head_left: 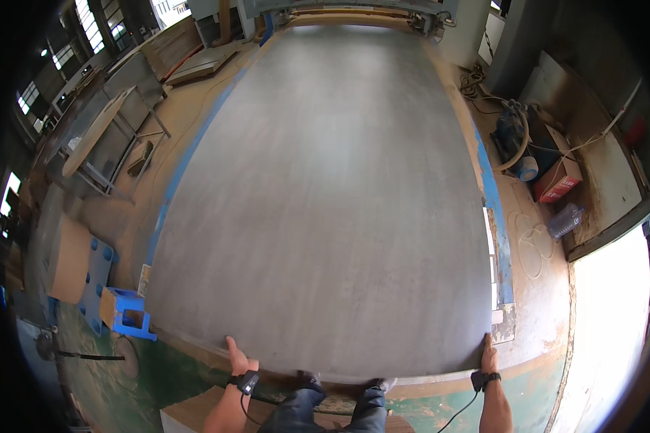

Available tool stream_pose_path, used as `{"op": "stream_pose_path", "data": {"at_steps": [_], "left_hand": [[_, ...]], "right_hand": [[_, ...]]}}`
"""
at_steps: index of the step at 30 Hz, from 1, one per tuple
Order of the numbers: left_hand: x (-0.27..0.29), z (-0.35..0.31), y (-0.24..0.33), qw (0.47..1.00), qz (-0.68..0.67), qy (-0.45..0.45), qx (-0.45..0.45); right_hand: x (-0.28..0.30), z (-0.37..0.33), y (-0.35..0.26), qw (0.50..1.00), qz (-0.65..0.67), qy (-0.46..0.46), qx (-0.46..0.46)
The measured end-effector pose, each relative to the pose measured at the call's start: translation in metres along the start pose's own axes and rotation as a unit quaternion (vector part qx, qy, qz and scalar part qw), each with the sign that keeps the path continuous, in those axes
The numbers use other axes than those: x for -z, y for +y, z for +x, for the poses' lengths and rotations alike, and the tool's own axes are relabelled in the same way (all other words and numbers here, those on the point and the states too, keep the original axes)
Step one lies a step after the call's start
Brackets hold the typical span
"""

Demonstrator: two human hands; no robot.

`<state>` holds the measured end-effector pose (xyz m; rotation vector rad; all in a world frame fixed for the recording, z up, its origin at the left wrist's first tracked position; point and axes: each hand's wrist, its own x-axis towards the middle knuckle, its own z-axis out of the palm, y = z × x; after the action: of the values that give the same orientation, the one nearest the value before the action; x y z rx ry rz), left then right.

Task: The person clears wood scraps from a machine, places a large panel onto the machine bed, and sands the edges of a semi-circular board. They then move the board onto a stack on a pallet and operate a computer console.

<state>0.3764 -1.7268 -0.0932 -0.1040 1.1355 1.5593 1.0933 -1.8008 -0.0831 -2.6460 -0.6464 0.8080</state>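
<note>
A large flat grey panel [318, 202] stretches from just in front of me to a machine at the far end. At its near edge, left of the middle, my left hand [241, 359] grips it, thumb lying over the top and the other fingers hidden below the rim. My right hand [489, 355] holds the near right corner, its fingers along the side edge and partly hidden. Both wrists carry a black strap with a small device and a cable. My feet show just below the panel's near edge.
Blue rails [188, 155] flank the panel. A blue plastic stool [131, 315] stands at the near left, with a metal-legged table [97, 137] farther back. On the right are a motor with hoses [516, 137], a red box [558, 173] and a plastic bottle [565, 220]. The machine [354, 13] spans the far end.
</note>
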Motion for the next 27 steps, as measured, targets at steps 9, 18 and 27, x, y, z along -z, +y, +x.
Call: {"op": "stream_pose_path", "data": {"at_steps": [9, 18, 27], "left_hand": [[-0.047, -0.019, 0.107, 0.658, 0.742, 0.014, -0.124], [-0.130, 0.063, 0.120, 0.433, 0.756, -0.127, -0.475], [-0.166, 0.185, 0.137, 0.366, 0.771, -0.191, -0.484]], "right_hand": [[0.009, -0.099, -0.139, 0.923, -0.193, 0.149, 0.298], [-0.133, -0.095, -0.311, 0.808, -0.160, 0.096, 0.559], [-0.175, -0.085, -0.337, 0.800, -0.208, 0.150, 0.542]]}}
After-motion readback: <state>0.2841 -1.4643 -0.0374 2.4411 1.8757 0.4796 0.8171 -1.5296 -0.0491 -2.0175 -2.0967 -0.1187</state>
